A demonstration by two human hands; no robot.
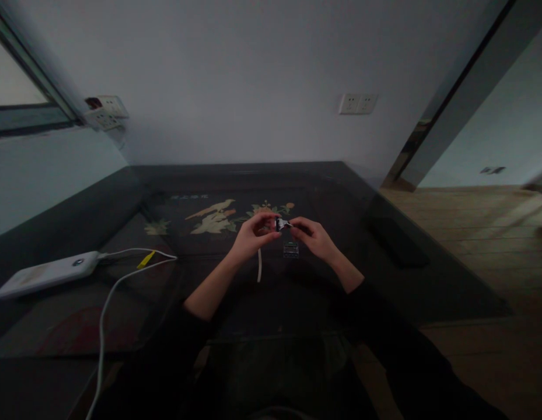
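Watch point(282, 224), small, at frame centre, lies crosswise between both hands, left hand point(253, 236) and right hand point(312, 236) each pinching an end, strap point(259, 265) dangling below.

A black table point(384, 233) with a painted pattern point(218, 219) of cream birds and green-orange flowers; left of that pattern lie a white box point(47, 273), white cable point(105, 303) and yellow tag point(146, 259)

Left hand point(253, 236) and right hand point(312, 236) pinch small dark-and-silver part point(282, 224) above dark tabletop point(384, 274); white strap point(259, 267) hangs below; small clear piece point(290, 249) beneath.
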